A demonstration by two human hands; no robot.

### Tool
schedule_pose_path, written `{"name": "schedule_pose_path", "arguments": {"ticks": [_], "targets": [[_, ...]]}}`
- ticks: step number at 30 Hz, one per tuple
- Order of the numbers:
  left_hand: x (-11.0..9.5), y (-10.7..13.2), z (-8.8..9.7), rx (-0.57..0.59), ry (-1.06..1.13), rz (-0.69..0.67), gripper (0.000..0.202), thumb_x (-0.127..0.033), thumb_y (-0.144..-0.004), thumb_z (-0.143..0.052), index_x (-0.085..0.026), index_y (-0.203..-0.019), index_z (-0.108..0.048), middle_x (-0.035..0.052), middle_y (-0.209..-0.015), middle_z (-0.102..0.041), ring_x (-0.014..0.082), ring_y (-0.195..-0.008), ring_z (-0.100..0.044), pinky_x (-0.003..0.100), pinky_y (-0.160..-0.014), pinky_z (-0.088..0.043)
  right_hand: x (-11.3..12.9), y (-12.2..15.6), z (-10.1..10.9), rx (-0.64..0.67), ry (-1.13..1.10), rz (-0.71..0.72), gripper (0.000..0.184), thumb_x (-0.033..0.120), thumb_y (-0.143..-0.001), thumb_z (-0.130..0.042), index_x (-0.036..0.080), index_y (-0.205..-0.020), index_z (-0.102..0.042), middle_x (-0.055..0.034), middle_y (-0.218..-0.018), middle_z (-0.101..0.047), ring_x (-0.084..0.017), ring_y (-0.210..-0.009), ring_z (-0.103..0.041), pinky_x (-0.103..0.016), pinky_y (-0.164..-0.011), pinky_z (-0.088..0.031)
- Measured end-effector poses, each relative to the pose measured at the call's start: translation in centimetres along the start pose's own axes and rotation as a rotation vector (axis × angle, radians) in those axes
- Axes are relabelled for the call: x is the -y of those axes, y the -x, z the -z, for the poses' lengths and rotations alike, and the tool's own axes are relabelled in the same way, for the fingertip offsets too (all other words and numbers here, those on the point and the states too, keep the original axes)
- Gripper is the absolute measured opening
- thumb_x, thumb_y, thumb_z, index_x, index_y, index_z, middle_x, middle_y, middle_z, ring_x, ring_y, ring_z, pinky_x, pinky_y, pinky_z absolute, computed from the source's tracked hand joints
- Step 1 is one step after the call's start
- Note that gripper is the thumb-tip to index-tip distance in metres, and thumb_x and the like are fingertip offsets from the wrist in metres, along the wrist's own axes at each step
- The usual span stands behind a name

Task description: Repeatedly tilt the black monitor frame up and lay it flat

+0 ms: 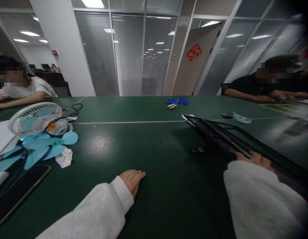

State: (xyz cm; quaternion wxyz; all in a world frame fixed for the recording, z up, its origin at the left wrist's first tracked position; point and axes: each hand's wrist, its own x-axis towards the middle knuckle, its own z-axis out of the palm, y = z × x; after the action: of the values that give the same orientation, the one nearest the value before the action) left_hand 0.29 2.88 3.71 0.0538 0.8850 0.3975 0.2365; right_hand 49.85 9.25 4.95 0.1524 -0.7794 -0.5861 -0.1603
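My left hand [132, 179] lies flat on the dark green table [134, 142], fingers together and stretched out, holding nothing. My right hand [256, 158] grips the near end of a long black flat device [216, 136], which is tilted up off the table. Most of that hand is hidden by my light grey sleeve. A small black part [198, 151] lies on the table under the device.
At left are a white and blue fan [35, 118], loose blue fan blades [44, 149], crumpled paper [64, 157] and a dark phone [18, 192]. Blue gloves [177, 101] lie far off. A person sits at the far left, another at the far right.
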Motion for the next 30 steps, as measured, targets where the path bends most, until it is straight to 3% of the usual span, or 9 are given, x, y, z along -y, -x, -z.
{"name": "schedule_pose_path", "arguments": {"ticks": [3,5,8,12,18,30], "targets": [[0.0,0.0,0.0,-0.001,-0.002,0.001,0.037,-0.011,-0.089,-0.038,-0.017,-0.122,-0.051,0.0074,-0.115,-0.065,0.0205,-0.105,-0.062,0.039,-0.092,-0.052,0.7,0.0,-0.3,-0.047,0.018,-0.095,0.054,0.048,-0.085,-0.031,0.036,-0.137,-0.030,-0.0147,-0.119,-0.037,-0.044,-0.112,-0.036,-0.055,-0.079,-0.035],[0.0,0.0,0.0,-0.002,-0.001,0.000,0.037,-0.012,-0.089,-0.037,-0.018,-0.122,-0.051,0.0072,-0.115,-0.065,0.0202,-0.105,-0.063,0.039,-0.092,-0.052,1.2,-0.2,-0.6,-0.050,0.049,-0.091,0.047,0.046,-0.083,-0.034,0.033,-0.127,-0.046,-0.0148,-0.116,-0.040,-0.045,-0.112,-0.036,-0.057,-0.082,-0.034],[0.0,0.0,-0.1,-0.003,-0.001,0.000,0.036,-0.012,-0.090,-0.037,-0.018,-0.122,-0.051,0.0071,-0.114,-0.066,0.0197,-0.104,-0.063,0.038,-0.092,-0.052,1.5,-0.2,-0.8,-0.047,0.088,-0.069,0.044,0.043,-0.081,-0.037,0.024,-0.116,-0.056,-0.0171,-0.117,-0.040,-0.046,-0.111,-0.037,-0.058,-0.083,-0.034],[0.0,-0.1,-0.2,-0.006,-0.004,-0.001,0.036,-0.013,-0.090,-0.036,-0.018,-0.122,-0.052,0.0072,-0.114,-0.066,0.0192,-0.105,-0.063,0.038,-0.092,-0.052,1.6,-0.1,-0.5,-0.048,0.117,-0.046,0.046,0.039,-0.076,-0.044,0.024,-0.118,-0.056,-0.0168,-0.120,-0.040,-0.045,-0.111,-0.038,-0.056,-0.084,-0.034],[0.0,-0.1,-0.2,-0.002,-0.006,0.004,0.037,-0.013,-0.090,-0.035,-0.018,-0.123,-0.051,0.0071,-0.114,-0.066,0.0196,-0.105,-0.063,0.039,-0.092,-0.052,2.1,0.0,-0.1,-0.045,0.124,-0.043,0.045,0.037,-0.080,-0.041,0.019,-0.118,-0.058,-0.0187,-0.123,-0.040,-0.045,-0.116,-0.036,-0.056,-0.091,-0.027],[-0.1,-0.1,-0.3,-0.010,-0.005,0.001,0.036,-0.013,-0.091,-0.036,-0.017,-0.122,-0.052,0.0072,-0.114,-0.066,0.0188,-0.105,-0.063,0.038,-0.093,-0.052,2.4,-0.1,-0.2,-0.040,0.120,-0.096,0.045,0.035,-0.079,-0.040,0.020,-0.118,-0.058,-0.0189,-0.125,-0.040,-0.046,-0.117,-0.035,-0.057,-0.084,-0.033]]}}
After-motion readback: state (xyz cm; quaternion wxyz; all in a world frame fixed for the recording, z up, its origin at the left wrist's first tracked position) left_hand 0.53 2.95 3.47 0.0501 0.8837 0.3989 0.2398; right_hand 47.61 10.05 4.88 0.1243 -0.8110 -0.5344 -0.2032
